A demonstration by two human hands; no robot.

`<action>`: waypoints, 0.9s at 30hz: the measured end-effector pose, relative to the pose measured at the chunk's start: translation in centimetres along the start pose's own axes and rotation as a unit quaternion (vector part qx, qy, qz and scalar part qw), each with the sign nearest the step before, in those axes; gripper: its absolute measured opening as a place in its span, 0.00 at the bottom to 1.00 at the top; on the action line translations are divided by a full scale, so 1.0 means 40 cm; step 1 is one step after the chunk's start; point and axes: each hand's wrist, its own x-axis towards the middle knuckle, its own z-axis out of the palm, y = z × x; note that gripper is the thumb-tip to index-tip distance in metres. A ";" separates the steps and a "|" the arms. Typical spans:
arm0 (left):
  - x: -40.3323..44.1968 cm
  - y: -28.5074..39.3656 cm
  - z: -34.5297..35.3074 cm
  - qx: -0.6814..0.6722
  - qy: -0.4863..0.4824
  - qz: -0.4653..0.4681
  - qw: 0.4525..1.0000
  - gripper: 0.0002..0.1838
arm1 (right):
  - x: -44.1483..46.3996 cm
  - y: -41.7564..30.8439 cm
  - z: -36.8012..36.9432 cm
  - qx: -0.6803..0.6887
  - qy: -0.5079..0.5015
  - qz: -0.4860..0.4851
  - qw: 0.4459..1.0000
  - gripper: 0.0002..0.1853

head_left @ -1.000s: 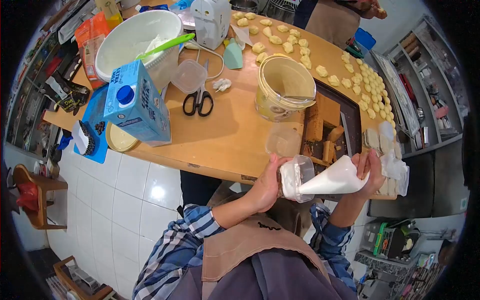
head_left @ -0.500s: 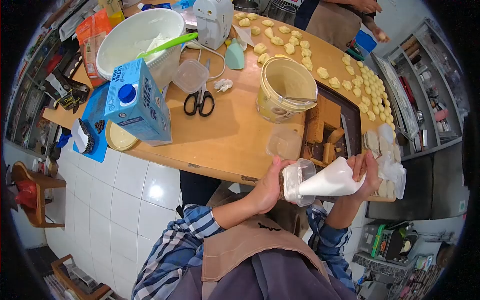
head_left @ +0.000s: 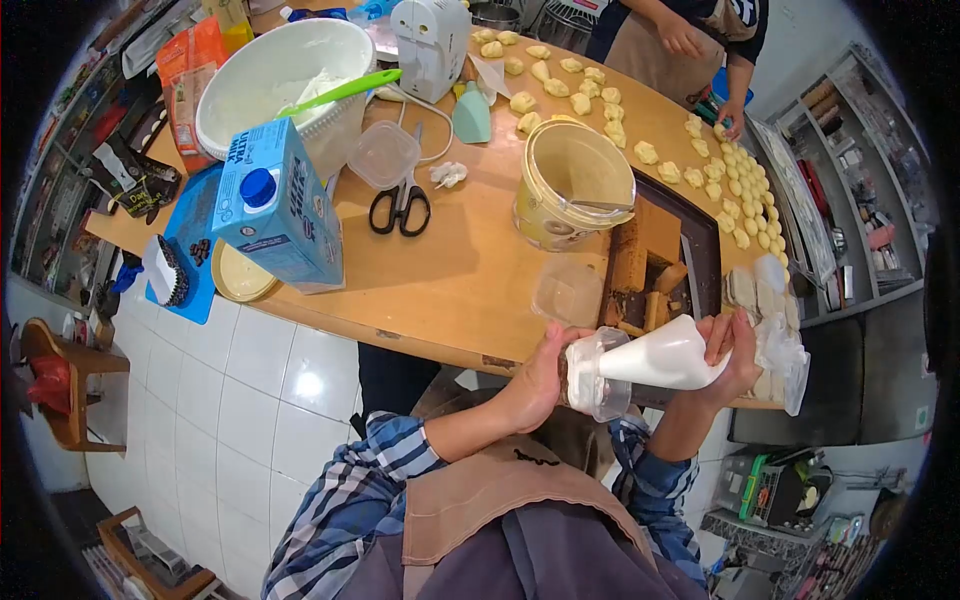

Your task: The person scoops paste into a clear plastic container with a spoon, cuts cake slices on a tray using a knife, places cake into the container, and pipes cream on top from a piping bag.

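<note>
My left hand is closed around a clear plastic cup, tilted on its side with its mouth toward the right. White cream and a brown layer show inside the cup. My right hand grips a piping bag full of white cream, its narrow end at the cup's mouth. The tip itself is hidden by the cup's rim and cream. Just beyond the cup, a dark baking tray holds brown cake blocks. A clear plastic container stands on the table left of the tray.
A cream-coloured bucket, scissors, a milk carton and a white bowl stand on the wooden table. Dough pieces cover its far side. A co-worker's hand reaches toward the dough there.
The cup in my left hand has tipped and dropped slightly, while the piping bag stays nearly in place. The co-worker's hand has come down to the dough pieces.
</note>
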 end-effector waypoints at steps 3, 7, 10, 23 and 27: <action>-0.004 0.000 0.000 0.000 -0.001 -0.006 1.000 0.47 | -0.001 0.001 0.006 -0.004 0.004 -0.003 1.000 0.16; -0.006 -0.002 -0.003 0.014 -0.010 -0.003 1.000 0.47 | -0.002 -0.003 0.004 0.016 0.003 -0.007 1.000 0.16; -0.004 -0.008 -0.006 0.021 -0.017 0.008 1.000 0.47 | -0.003 -0.001 0.005 -0.003 0.014 -0.015 1.000 0.15; -0.011 0.011 0.000 0.120 -0.041 0.090 0.988 0.47 | -0.022 -0.032 -0.022 0.029 0.045 -0.018 0.998 0.16; -0.016 0.011 0.011 0.174 -0.059 0.163 0.969 0.45 | -0.027 -0.035 -0.005 0.029 0.070 -0.011 0.997 0.17</action>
